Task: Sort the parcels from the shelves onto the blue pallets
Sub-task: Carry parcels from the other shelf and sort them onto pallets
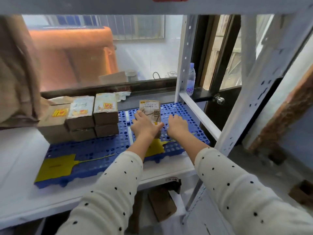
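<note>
Two blue perforated pallets lie side by side on a white shelf, the left pallet [88, 150] and the right pallet [184, 112]. A small brown parcel [149, 106] with a white barcode label lies on the right pallet. My left hand [144, 126] rests flat on its near part, fingers straight. My right hand [177, 126] lies flat on the pallet just right of the parcel, holding nothing. Several brown parcels [81, 119] with labels are stacked on the far end of the left pallet.
Yellow tags lie on the pallets, one on the left pallet's near end [55, 168] and one under my left forearm [155, 147]. White shelf uprights [183, 65] stand to the right. A water bottle [191, 80] sits behind them. Brown parcels [162, 200] lie on the shelf below.
</note>
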